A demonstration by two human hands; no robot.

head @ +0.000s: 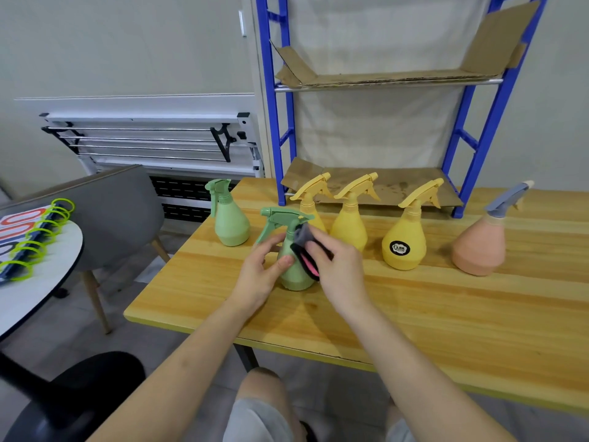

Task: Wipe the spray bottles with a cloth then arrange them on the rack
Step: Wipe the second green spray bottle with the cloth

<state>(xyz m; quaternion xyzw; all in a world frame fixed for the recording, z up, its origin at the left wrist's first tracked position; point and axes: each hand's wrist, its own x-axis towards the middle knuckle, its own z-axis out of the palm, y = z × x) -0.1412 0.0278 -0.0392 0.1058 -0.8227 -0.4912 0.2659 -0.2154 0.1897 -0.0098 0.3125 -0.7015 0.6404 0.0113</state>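
Observation:
A green spray bottle (294, 277) stands on the wooden table (414, 314) in front of me. My left hand (259, 275) grips its body from the left. My right hand (338, 266) presses a grey cloth with pink inside (306, 247) against the bottle's neck and right side. Behind it stand a second green bottle (229, 223), three yellow bottles (310, 205) (350, 221) (406, 240) and a pink bottle with a grey trigger (481, 247). The blue rack (478, 132) stands at the table's back, its shelves lined with cardboard (382, 76).
A grey chair (118, 215) stands left of the table. A round white table (41, 266) with green-ringed items is at the far left. A white folded drying rack (153, 141) leans on the wall. A black chair seat (73, 400) is at the lower left.

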